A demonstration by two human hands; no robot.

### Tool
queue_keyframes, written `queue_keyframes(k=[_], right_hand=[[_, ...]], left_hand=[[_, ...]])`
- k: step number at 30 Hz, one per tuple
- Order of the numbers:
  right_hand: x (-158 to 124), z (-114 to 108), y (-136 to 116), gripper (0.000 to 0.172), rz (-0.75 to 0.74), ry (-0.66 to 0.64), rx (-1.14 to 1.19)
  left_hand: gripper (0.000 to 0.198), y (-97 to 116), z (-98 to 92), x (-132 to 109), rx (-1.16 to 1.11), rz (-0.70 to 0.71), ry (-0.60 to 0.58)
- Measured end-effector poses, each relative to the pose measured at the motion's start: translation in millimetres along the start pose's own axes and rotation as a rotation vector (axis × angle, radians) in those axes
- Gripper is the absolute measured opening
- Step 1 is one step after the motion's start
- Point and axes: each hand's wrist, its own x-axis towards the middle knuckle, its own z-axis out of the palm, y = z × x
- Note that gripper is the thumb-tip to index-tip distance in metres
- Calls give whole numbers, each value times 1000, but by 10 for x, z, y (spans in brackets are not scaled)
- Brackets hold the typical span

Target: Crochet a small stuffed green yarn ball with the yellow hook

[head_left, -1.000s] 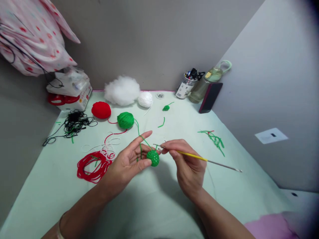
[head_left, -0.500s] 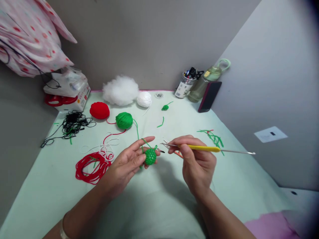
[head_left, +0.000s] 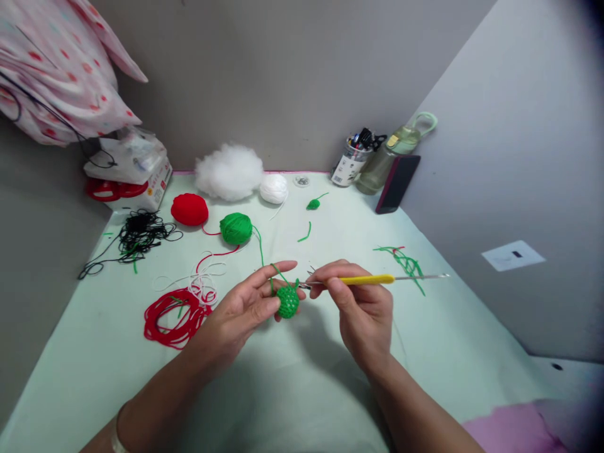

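Observation:
My left hand (head_left: 250,308) pinches a small round green crochet piece (head_left: 287,302) between thumb and fingers. Its index finger is stretched out, with green yarn looped over it. That yarn runs back to a green yarn ball (head_left: 236,228). In my right hand (head_left: 361,308) is a crochet hook (head_left: 368,280) with a yellow handle, held like a pen. The hook's left tip is at the loop on top of the crochet piece; whether it is through the loop I cannot tell. The other metal end points right.
Behind lie a red yarn ball (head_left: 189,209), white stuffing (head_left: 229,172) and a white yarn ball (head_left: 274,189). Red cord (head_left: 155,336) and tangled black yarn (head_left: 141,233) are at left. Green scraps (head_left: 406,263) lie right, below a phone (head_left: 397,184), bottle (head_left: 377,170) and pen cup (head_left: 348,165).
My right hand has moved left with the crochet hook, bringing its tip from a small gap away to the loop on the green piece. My left hand has barely shifted.

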Motion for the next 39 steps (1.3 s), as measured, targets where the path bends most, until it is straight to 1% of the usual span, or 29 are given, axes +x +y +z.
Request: queue_keyframes(k=[3, 6, 10, 15, 19, 21, 25, 29, 32, 36, 39], right_hand=[[9, -4, 41, 14, 109, -54, 106], [16, -9, 64, 12, 149, -96, 169], [24, -9, 48, 11, 135, -144, 155], [57, -28, -7, 10, 154, -256, 129], [59, -42, -37, 15, 80, -296, 4], [51, -43, -46, 17, 37, -306, -50], [52, -54, -60, 17, 42, -325, -84], [67, -84, -59, 14, 123, -347, -47], [65, -104, -52, 15, 163, -381, -2], [68, -110, -54, 19, 142, -448, 31], [83, -102, -64, 19, 111, -463, 18]], left_hand=[[49, -34, -31, 8, 28, 18, -55], [54, -51, -65, 8, 74, 18, -91], [69, -34, -69, -4, 92, 13, -66], [85, 13, -32, -12, 125, -8, -23], [88, 3, -36, -9, 205, -7, 19], [87, -2, -46, -17, 231, -15, 13], [86, 27, -73, -58, 217, -62, -28], [92, 63, -110, -82, 211, -103, -65], [99, 70, -138, -76, 175, -129, -106], [104, 94, -178, -73, 118, -170, -171], [105, 120, -206, -72, 90, -184, -205]])
